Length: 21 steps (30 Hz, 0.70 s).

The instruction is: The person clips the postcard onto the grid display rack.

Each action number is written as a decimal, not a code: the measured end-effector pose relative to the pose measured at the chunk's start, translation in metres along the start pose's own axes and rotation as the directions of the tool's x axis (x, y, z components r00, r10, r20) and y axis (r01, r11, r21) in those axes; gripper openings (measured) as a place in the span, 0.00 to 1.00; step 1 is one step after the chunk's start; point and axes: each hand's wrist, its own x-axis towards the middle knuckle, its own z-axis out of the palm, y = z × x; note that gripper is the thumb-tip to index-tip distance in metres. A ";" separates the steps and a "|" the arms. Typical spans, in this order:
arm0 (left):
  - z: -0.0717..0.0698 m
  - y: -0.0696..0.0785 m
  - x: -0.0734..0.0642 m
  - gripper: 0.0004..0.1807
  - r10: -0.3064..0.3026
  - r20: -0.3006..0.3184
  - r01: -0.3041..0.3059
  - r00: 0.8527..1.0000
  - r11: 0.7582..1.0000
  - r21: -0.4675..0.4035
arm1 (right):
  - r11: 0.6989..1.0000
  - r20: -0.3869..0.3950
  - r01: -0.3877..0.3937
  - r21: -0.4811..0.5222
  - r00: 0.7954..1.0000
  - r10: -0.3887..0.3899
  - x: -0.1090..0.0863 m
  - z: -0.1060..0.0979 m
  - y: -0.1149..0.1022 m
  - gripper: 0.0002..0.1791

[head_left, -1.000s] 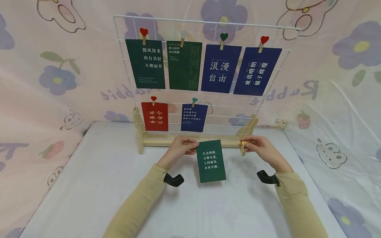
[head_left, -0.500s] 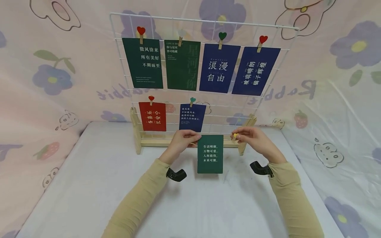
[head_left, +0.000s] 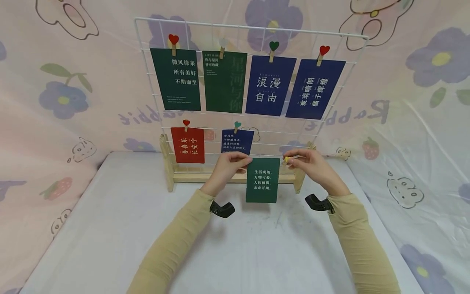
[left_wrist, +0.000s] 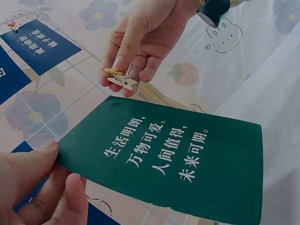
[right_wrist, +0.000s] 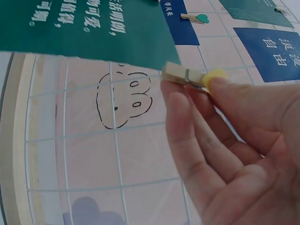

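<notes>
A green card [head_left: 262, 185] with white lettering hangs upright in front of the wire grid. My left hand [head_left: 229, 168] pinches it by its upper left corner, thumb on the printed face in the left wrist view. Just right of the card, my right hand [head_left: 318, 169] pinches a small wooden clothespin [right_wrist: 183, 74] with a yellow ornament [right_wrist: 215, 78] between thumb and fingers. In the right wrist view the clothespin's tip overlaps the green card's edge. Partly behind my left hand, a small blue card [head_left: 237, 139] hangs from a clothespin with a teal heart.
A white wire grid rack [head_left: 253, 27] stands on wooden feet [head_left: 167, 163] at the back of the white table [head_left: 110, 228]. Along its upper row hang green and blue cards, among them a blue card [head_left: 269, 85]. A red card [head_left: 188, 145] hangs lower left.
Both hands have risen toward the grid with the green card and the clothespin. The right hand has come left, nearer the card, which now overlaps the lower grid.
</notes>
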 end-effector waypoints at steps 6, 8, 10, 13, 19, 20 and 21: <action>0.004 0.005 0.005 0.11 0.039 -0.017 -0.039 0.999 0.999 -0.008 | 0.998 -0.078 0.024 -0.059 0.997 -0.029 0.005 0.002 -0.009 0.16; 0.005 0.008 0.006 0.10 0.054 -0.029 -0.054 0.998 0.999 -0.001 | 0.996 -0.109 0.044 -0.076 0.993 -0.052 0.007 0.002 -0.011 0.16; 0.006 0.010 0.008 0.10 0.069 -0.040 -0.069 0.997 0.998 0.013 | 0.994 -0.140 0.065 -0.087 0.987 -0.077 0.008 0.002 -0.014 0.16; 0.009 0.014 0.010 0.10 0.100 -0.055 -0.097 0.994 0.994 0.043 | 0.993 -0.191 0.090 -0.078 0.976 -0.103 0.010 0.003 -0.017 0.15; 0.012 0.022 0.015 0.10 0.144 -0.085 -0.138 0.986 0.988 0.068 | 0.989 -0.282 0.137 -0.051 0.948 -0.146 0.014 0.005 -0.024 0.16; 0.012 0.023 0.016 0.10 0.149 -0.091 -0.143 0.985 0.987 0.072 | 0.989 -0.294 0.141 -0.051 0.944 -0.149 0.015 0.005 -0.025 0.16; 0.013 0.024 0.017 0.10 0.155 -0.096 -0.147 0.983 0.986 0.077 | 0.988 -0.306 0.145 -0.050 0.940 -0.153 0.015 0.006 -0.026 0.16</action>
